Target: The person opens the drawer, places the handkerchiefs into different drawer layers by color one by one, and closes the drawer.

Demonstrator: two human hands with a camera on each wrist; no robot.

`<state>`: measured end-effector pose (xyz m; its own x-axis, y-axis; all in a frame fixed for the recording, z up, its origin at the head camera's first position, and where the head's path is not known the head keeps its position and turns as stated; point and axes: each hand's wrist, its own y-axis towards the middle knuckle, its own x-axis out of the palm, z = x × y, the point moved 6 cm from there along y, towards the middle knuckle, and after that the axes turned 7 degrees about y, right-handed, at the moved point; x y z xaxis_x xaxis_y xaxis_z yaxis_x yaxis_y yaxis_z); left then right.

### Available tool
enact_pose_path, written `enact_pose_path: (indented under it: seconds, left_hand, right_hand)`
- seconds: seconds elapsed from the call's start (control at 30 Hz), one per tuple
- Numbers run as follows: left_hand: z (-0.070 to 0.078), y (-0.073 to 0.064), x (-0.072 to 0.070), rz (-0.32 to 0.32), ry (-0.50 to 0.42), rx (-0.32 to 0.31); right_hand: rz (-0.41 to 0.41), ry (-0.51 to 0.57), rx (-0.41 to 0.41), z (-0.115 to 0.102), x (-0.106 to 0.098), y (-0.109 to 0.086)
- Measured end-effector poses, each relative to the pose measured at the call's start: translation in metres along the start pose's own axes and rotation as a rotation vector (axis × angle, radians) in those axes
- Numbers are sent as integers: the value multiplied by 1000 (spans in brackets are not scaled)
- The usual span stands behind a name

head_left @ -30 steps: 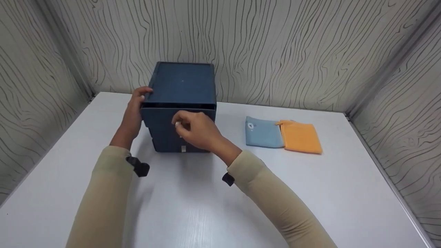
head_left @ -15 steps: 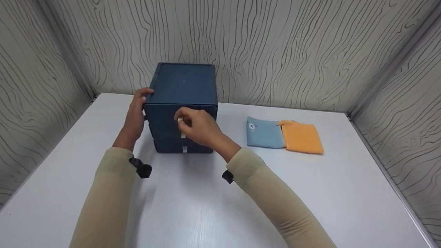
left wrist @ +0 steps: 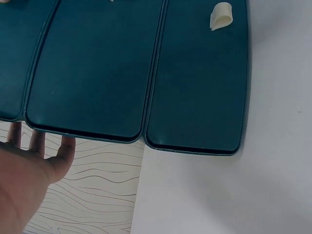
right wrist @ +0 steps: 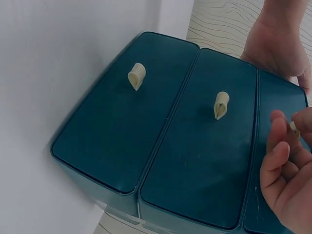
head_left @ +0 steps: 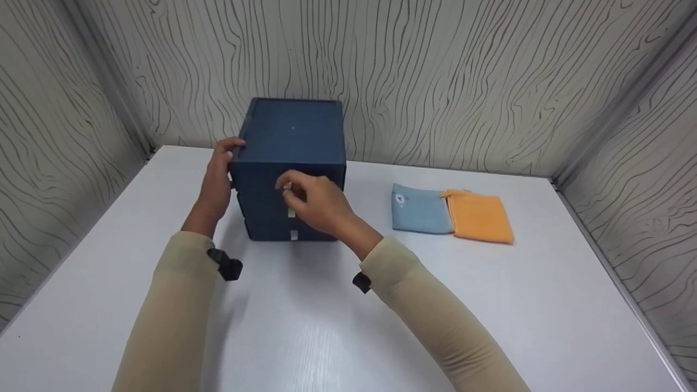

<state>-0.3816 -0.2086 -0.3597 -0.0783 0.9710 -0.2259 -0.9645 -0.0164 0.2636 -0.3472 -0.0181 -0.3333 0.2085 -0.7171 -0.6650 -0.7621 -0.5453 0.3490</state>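
Note:
A dark blue drawer unit point(head_left: 291, 133) stands on the table with its stacked drawers closed. My left hand point(head_left: 216, 179) rests against its left side, fingertips at the top edge; in the left wrist view, the same hand point(left wrist: 29, 175) has its fingers touching that side. At the front, my right hand point(head_left: 316, 201) pinches the pale pull tab point(right wrist: 294, 127) of the top drawer between thumb and finger. Below it, the middle drawer's tab point(right wrist: 221, 105) and the bottom drawer's tab point(right wrist: 137, 76) stick out as cream loops.
Right of the unit lie a folded light blue cloth point(head_left: 420, 209) with a small white face and a folded orange cloth point(head_left: 480, 216), edges meeting. The white table point(head_left: 326, 326) is bounded by wood-grain patterned panels point(head_left: 414, 76) behind and at both sides.
One second ago the top drawer stood slightly out from the unit; my right hand has moved forward with it and it is now flush. My left hand has stayed at the side.

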Motion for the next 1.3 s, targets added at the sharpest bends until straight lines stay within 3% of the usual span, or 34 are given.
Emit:
enact_pose_path:
  seconds: [0.2, 0.47, 0.8, 1.3]
  left_hand:
    - [7, -2, -1, 2, -5, 6]
    - [29, -16, 1, -8, -12, 5]
    - [29, -16, 3, -5, -12, 1]
    - [29, -16, 3, -12, -13, 0]
  right_hand:
    - [-71, -55, -19, 0, 9, -10]
    - [-147, -109, 76, 16, 22, -16]
    - [-168, -131, 168, 34, 29, -16]
    - [-155, -170, 159, 40, 35, -14]
